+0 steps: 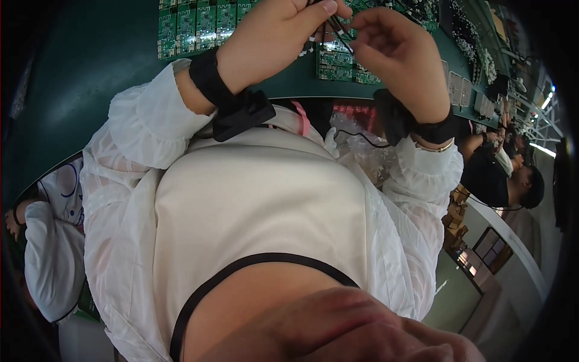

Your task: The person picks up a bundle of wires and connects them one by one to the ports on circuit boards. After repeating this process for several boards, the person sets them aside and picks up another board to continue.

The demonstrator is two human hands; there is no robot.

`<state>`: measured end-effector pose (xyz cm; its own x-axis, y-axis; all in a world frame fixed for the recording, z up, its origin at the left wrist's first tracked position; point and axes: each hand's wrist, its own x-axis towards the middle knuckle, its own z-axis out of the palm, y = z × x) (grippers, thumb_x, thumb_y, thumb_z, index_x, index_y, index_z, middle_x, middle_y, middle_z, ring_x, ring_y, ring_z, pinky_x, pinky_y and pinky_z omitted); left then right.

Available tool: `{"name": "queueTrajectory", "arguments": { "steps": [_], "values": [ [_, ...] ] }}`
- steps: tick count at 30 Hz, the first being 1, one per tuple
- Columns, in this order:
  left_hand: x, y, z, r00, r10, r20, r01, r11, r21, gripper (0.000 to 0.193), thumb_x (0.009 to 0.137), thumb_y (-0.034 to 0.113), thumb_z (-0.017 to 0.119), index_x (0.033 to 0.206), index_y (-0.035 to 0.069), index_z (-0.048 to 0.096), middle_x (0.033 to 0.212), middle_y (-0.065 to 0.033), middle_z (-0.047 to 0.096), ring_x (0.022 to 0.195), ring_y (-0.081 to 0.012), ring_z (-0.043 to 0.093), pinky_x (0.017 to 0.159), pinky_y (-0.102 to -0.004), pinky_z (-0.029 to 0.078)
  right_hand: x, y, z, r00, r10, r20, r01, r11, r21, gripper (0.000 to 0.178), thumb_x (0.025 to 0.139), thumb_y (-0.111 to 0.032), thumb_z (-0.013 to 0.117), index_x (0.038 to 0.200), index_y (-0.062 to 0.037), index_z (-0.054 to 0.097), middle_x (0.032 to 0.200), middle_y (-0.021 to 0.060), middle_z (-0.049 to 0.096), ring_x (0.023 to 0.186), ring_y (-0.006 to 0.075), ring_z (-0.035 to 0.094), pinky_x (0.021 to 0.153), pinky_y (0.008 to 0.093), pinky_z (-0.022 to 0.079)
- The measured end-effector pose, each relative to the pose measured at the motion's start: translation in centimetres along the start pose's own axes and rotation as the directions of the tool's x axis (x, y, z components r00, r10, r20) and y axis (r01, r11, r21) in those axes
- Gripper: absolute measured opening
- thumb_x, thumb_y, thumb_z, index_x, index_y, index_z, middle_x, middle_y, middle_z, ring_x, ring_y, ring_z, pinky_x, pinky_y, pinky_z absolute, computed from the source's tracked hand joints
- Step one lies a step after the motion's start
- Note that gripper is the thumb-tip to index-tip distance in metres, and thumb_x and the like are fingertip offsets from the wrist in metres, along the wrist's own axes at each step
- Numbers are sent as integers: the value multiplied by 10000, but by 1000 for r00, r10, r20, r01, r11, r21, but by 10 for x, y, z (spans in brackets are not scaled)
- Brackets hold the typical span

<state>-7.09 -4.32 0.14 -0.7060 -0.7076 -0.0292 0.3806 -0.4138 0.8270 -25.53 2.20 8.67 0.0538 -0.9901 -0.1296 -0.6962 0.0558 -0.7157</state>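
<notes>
Near the top edge, my left hand (274,36) is closed around several thin dark wires (338,28) with small white connectors at their ends. Close on its right, my right hand (401,54) has its thumb and fingertips pressed together at the end of one of these wires. Both hands hover over the green table. A panel of green circuit boards (207,24) lies left of my left hand. Another panel of circuit boards (336,65) sits beneath the wires, partly hidden by my hands. Each wrist wears a black strap with a dark block.
On the right of the green table (120,36) lie bundles of dark wires with white connectors (476,42) and small metal trays (458,87). Clear plastic wrapping (374,158) is below the table edge. One person (500,175) sits at right, another's white sleeve (51,259) shows at left.
</notes>
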Motion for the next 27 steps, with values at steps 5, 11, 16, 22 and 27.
{"name": "queueTrajectory", "arguments": {
  "steps": [5,11,16,22,27],
  "values": [
    [-3,3,-1,1000,10,-6,-8,983,184,209,1101,113,463,1178,-31,594,979,-40,660,849,-99,623,769,-240,519,9,8,-8,990,19,139,4,986,-165,177,909,-3,717,1085,-4,702,903,3,680,824,47,610,740,210,505],
    [0,6,-5,995,-94,-23,96,944,317,181,1102,89,434,1153,-21,569,930,-51,659,788,-91,593,722,-238,505,21,23,-19,955,-62,291,65,998,0,137,915,-15,733,1050,-2,717,917,6,704,809,54,613,703,210,487],
    [2,8,-3,997,-22,-76,21,1000,-9,165,1108,106,431,1184,4,535,937,-71,663,800,-113,592,749,-253,513,16,18,-22,985,144,95,-145,989,1,131,814,3,759,917,22,681,749,89,651,661,174,629,607,304,475],
    [4,-5,-10,983,96,-157,-147,923,-355,182,1110,142,453,1220,18,528,992,-103,668,852,-148,610,803,-287,529,28,40,1,996,46,-73,-44,999,33,62,890,22,679,950,22,668,790,36,642,701,91,595,631,245,471],
    [-3,-15,-8,984,-146,98,159,977,-141,246,1114,193,457,1222,6,574,1060,-101,695,934,-147,657,849,-287,549,42,57,13,998,6,-55,2,989,145,93,852,54,647,927,13,682,759,75,647,681,152,624,646,279,501]
  ]
}}
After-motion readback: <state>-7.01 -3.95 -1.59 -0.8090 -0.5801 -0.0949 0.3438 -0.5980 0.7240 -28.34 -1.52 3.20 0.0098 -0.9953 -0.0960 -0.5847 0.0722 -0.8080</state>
